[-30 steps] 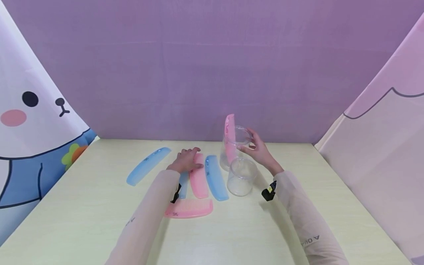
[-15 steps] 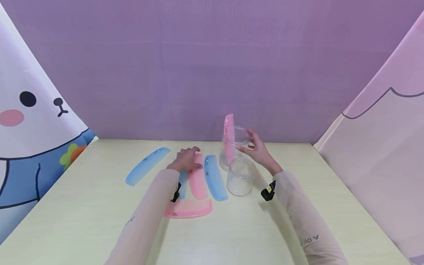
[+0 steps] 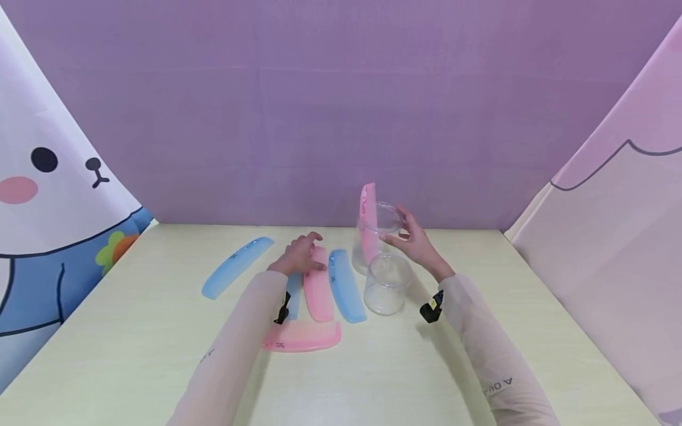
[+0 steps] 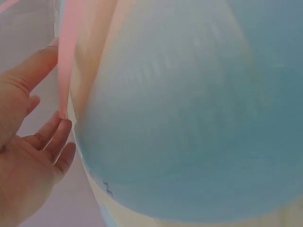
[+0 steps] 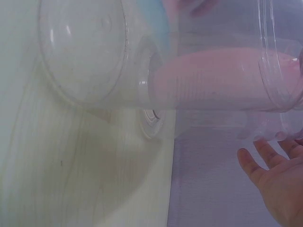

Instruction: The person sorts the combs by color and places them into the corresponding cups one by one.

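Note:
My left hand [image 3: 297, 255] pinches the upper part of a pink comb [image 3: 319, 296] on the table; in the left wrist view, thumb and fingers lie on either side of that comb [image 4: 68, 56]. Beside it lie a blue comb [image 3: 347, 290] on the right and another blue comb [image 3: 293, 299], partly hidden by the arm, on the left. With my right hand [image 3: 418, 244] I hold the rim of a clear plastic jar [image 3: 360, 257] at the back. Inside that jar stands a pink comb [image 3: 368, 210], its top sticking out above the rim.
A second clear container [image 3: 386, 293] stands just in front of the jar. One pink comb [image 3: 303, 337] lies crosswise nearer the front, and a blue comb [image 3: 237, 267] lies slanted at the left. A purple cloth [image 3: 341, 118] hangs behind the table.
The pink comb under my left hand has shifted slightly, its near end a little closer to the front. My right hand and the jar stay where they were.

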Tool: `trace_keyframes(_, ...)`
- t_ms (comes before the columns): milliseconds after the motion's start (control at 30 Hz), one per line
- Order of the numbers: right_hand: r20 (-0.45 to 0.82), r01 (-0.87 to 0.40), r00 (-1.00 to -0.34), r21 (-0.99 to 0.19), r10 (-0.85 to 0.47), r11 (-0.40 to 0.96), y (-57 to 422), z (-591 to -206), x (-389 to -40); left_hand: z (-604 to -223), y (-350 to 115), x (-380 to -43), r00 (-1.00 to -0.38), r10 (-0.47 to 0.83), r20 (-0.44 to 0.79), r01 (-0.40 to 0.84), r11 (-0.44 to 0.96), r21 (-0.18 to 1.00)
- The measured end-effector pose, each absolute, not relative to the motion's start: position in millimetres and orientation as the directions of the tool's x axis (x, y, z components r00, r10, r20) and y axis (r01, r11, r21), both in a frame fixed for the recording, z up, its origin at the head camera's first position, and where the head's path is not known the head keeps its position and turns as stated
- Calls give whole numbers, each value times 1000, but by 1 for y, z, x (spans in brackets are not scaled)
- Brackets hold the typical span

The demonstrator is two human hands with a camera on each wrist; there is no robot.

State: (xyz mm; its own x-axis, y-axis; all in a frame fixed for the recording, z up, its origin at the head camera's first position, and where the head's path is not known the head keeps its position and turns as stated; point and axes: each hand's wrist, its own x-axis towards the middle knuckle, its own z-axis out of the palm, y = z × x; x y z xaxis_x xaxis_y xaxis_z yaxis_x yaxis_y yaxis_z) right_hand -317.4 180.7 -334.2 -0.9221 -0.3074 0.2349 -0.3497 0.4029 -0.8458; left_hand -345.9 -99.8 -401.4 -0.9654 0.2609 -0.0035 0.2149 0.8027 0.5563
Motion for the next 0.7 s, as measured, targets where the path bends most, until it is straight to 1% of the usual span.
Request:
trace_keyframes(300,245,-361,-918,-842,-311,402,181,-334,-317,-398,-99,-348,-964,264,29,222,740,635)
trace_keyframes(700,243,-358,-919,-843,-310,402,181,-334,-317,-391,-99,-348,-972,230,56,194,641,743)
